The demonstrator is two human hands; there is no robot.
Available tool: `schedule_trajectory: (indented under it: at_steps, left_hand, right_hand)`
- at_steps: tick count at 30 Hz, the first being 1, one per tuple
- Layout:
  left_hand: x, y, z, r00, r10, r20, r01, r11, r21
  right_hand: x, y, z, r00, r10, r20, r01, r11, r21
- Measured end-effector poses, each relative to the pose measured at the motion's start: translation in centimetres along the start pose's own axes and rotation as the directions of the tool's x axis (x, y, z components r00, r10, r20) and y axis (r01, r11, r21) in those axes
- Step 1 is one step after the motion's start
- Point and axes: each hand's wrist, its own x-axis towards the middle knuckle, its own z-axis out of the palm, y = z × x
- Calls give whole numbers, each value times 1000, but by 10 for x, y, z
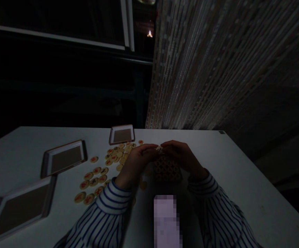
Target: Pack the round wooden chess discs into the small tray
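My left hand and my right hand meet over a small dark box filled with rows of round Chinese chess pieces. Between the fingertips of both hands sits one Chinese chess piece, its marked face showing. Fingers of each hand are bent and drawn together at that piece; the dim light hides exactly how they touch it. Left of my left hand lies a loose heap of Chinese chess pieces, some with red and some with dark characters. Several more pieces are spread nearer my left sleeve.
Three shallow rectangular trays or lids stand on the white table: one at the back, one at the left, one at the near left. A blurred-out lit rectangle is in front. A string curtain hangs behind.
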Motion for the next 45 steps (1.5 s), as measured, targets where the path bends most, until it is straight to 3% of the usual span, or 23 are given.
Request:
schedule_trajectory:
  at_steps: [6, 15, 29, 37, 45]
  left_hand:
    - [3, -1, 0, 999, 30, 22, -31, 999, 40]
    - [3, -2, -1, 998, 50, -26, -49, 997, 67]
    - [4, -10, 1, 998, -9, -62, 9, 1000, -5]
    - [6, -12, 0, 998, -4, -63, 5, 1000, 16]
    - [7, -13, 1, 996, 22, -84, -18, 999, 49]
  right_hand:
    - [0, -4, 1, 999, -51, 14, 51, 998, -32]
    - [-2, -1, 0, 990, -118, 75, 126, 985, -117]
    - [-4, 3, -1, 985, -160, 70, 171, 964, -206]
    - [-3, 4, -1, 954, -276, 119, 300, 896, -329]
    - [-1, -2, -2, 922, -328, 207, 387, 735, -556]
